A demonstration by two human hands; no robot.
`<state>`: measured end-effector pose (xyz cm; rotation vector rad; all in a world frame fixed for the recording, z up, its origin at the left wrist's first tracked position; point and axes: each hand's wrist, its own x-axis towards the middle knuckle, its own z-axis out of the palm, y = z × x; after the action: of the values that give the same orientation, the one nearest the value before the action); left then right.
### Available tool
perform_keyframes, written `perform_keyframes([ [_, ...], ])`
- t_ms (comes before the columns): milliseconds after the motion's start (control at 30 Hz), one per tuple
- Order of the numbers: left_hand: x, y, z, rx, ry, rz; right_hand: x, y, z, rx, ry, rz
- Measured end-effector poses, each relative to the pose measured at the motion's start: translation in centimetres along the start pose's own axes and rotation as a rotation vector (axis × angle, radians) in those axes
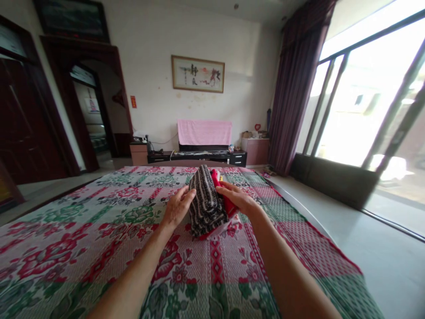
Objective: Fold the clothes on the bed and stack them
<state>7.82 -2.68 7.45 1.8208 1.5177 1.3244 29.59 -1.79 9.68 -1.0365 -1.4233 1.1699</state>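
A stack of folded clothes lies on the bed, with a black-and-white striped garment (pixel 206 201) on top and a red garment (pixel 229 204) beside and under it. My left hand (pixel 177 206) presses flat against the stack's left side, fingers together. On the right side, my right hand (pixel 236 197) lies over the red garment. Both hands squeeze the pile between them.
The bed is covered with a red, green and white floral spread (pixel 99 239). A dark TV cabinet (pixel 199 156) with a pink cloth (pixel 204 131) stands at the far wall. Large windows (pixel 365 110) and a purple curtain (pixel 295 88) are on the right, and grey floor runs along the bed's right edge.
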Motion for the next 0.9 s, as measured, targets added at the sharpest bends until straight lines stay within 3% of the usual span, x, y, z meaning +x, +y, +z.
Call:
perform_keyframes([
  [67, 0.7, -0.5, -0.8, -0.002, 0.018, -0.05, -0.2, -0.3, 1.9, -0.093, 0.029, -0.025],
  [167, 1.6, -1.8, -2.2, 0.022, 0.024, -0.116, -0.4, -0.4, 4.0, -0.168, -0.07, -0.147],
  [300, 2.2, -4.0, -3.8, 0.053, 0.018, -0.127, 0.0, 0.3, 5.0, -0.38, -0.164, -0.252],
  [433, 2.5, -5.8, -4.3, 0.03, 0.014, -0.114, 0.5, 1.6, 5.0, -0.697, -0.055, -0.285],
  [600, 2.9, -6.7, -3.9, 0.01, 0.086, -0.138, 1.0, 2.6, 4.5, -0.876, 0.051, -0.282],
  [700, 3.0, -6.8, -3.8, -0.008, 0.125, -0.143, 1.1, 2.5, 4.2, -0.826, 0.101, -0.243],
  [767, 3.1, -6.8, -4.1, 0.017, 0.154, -0.159, 1.0, 2.4, 4.4, -0.669, 0.076, -0.228],
  [900, 3.1, -6.1, -5.8, 0.191, 0.228, -0.245, 0.6, 2.1, 5.5, -0.163, -0.22, -0.246],
])
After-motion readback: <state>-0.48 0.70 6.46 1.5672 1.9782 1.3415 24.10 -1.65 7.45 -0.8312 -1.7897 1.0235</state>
